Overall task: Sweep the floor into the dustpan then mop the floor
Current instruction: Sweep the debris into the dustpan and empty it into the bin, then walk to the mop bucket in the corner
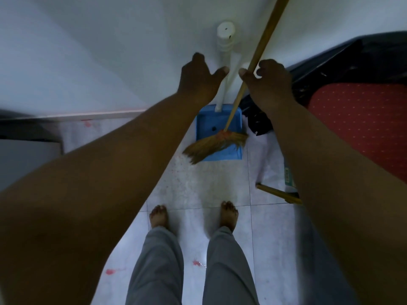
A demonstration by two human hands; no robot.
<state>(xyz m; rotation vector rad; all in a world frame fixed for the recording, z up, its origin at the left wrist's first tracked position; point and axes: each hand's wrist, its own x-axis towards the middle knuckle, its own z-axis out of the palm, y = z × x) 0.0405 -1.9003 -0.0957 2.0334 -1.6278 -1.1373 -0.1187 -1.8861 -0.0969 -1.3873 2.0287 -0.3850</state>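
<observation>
Gripping the broom [217, 144] in our right hand [271, 84], we held our left hand [198, 82], fingers [198, 59] spread, beside the dustpan [211, 122] handle.

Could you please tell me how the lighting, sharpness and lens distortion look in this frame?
Head view: the light is dim and bluish, with no glare. Wide-angle distortion swells the forearms towards the lower corners. The left hand and right hand look slightly soft, probably from motion blur. The dustpan and broom are clear enough to read.
</observation>
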